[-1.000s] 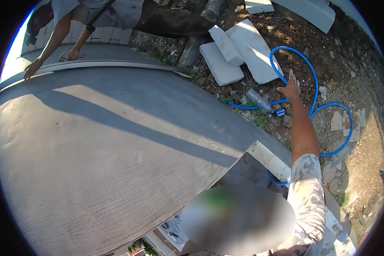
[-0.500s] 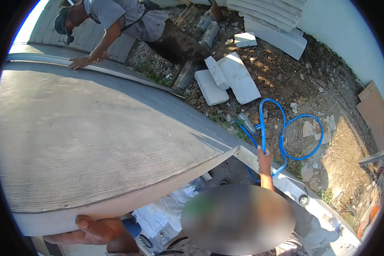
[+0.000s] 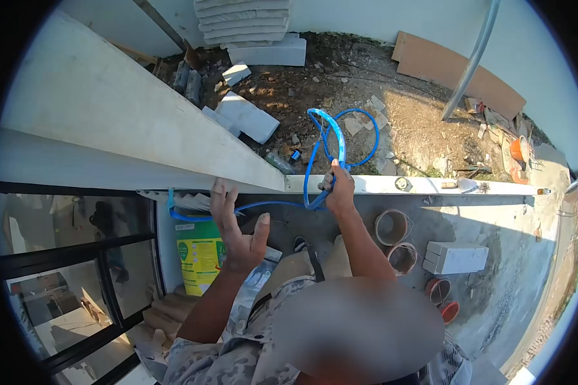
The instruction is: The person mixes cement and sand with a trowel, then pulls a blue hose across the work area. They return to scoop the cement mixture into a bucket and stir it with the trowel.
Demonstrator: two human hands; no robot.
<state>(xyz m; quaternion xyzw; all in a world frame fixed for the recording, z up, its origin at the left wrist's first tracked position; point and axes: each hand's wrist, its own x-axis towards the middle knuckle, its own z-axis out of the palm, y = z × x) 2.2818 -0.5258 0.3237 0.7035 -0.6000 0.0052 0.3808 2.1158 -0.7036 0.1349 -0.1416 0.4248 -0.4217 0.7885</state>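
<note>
The right hand [image 3: 340, 189] has fingers wrapped round a looped blue plastic hose [image 3: 342, 144], which tugging could kink against the narrow white ledge's [image 3: 382, 185] edge; the left hand's [image 3: 241, 249] spread wide.

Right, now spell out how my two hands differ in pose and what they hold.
The left hand is open with its fingers spread, while the right hand is closed around the blue hose. The left hand shows beside the green-and-yellow bag; the right hand shows at the narrow white ledge. Both hands are bare.
</note>
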